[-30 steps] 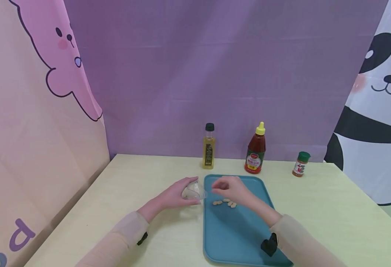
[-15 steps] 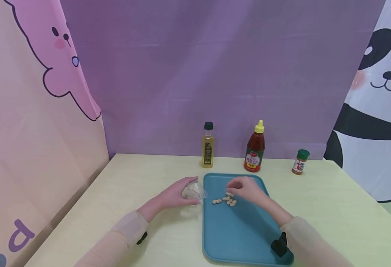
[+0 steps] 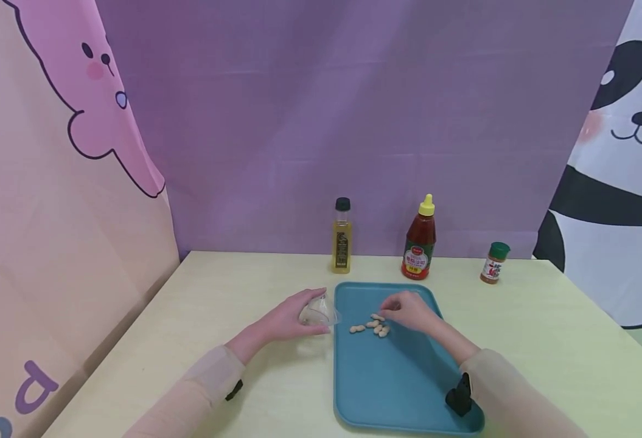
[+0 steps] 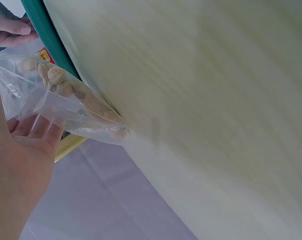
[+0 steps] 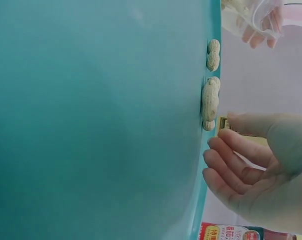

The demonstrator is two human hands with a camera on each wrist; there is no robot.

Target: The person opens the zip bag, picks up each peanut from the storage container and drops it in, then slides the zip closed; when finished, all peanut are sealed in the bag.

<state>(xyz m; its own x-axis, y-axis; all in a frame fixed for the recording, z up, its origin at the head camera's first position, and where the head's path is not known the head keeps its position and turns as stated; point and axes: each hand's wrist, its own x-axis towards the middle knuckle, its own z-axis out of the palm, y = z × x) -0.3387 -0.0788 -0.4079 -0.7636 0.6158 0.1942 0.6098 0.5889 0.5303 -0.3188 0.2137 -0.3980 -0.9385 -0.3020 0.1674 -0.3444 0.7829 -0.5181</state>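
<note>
My left hand (image 3: pixel 285 317) grips a clear plastic bag (image 3: pixel 318 312) at the left edge of the blue tray (image 3: pixel 397 383). In the left wrist view, several peanuts (image 4: pixel 56 75) show through the film, and the bag's mouth is by the thumb side. Over the tray's upper part my right hand (image 3: pixel 410 312) hovers with its fingers loosely bent. Its thumb and fingertips are apart with nothing visible between them, right by a small cluster of unshelled peanuts (image 3: pixel 377 329). In the right wrist view the peanuts (image 5: pixel 210 100) lie on the tray beside the fingertips.
Behind the tray stand a black-capped oil bottle (image 3: pixel 342 240) and a red sauce bottle (image 3: pixel 417 252) with a yellow cap. A small green-capped jar (image 3: pixel 493 264) is further right. All rest on a pale table (image 3: pixel 233 286) before a purple backdrop (image 3: pixel 277 121).
My right hand has moved from near the bag rightward over the tray, and another peanut now lies by its fingertips. The left hand keeps its hold on the bag in about the same place.
</note>
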